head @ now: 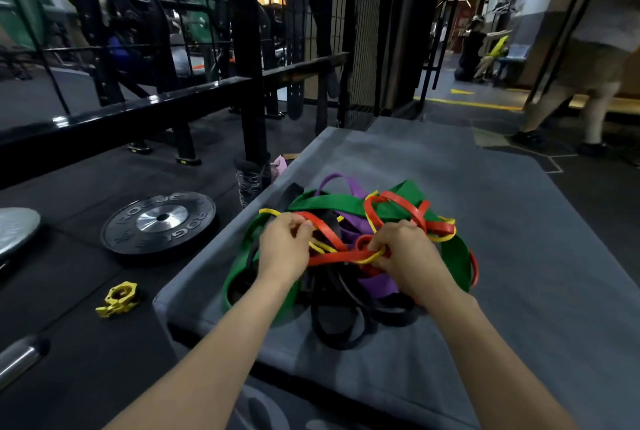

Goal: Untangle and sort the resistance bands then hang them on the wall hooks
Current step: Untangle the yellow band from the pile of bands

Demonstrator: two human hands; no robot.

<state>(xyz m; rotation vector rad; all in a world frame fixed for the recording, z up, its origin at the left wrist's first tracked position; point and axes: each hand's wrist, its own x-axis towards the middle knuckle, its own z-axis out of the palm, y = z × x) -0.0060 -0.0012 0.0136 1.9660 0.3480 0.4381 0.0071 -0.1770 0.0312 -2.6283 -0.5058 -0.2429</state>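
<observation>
The resistance bands [349, 249] lie in one big knot on the near end of the grey mat [519, 256], the left hand [284, 249] and right hand [405, 256] both pinching red and yellow loops, none sorted or hung yet

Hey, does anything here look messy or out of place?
Yes. The resistance bands lie knotted in one heap on the grey mat, none sorted; both hands, left and right, pick at it. A yellow collar lies loose on the floor.
</observation>
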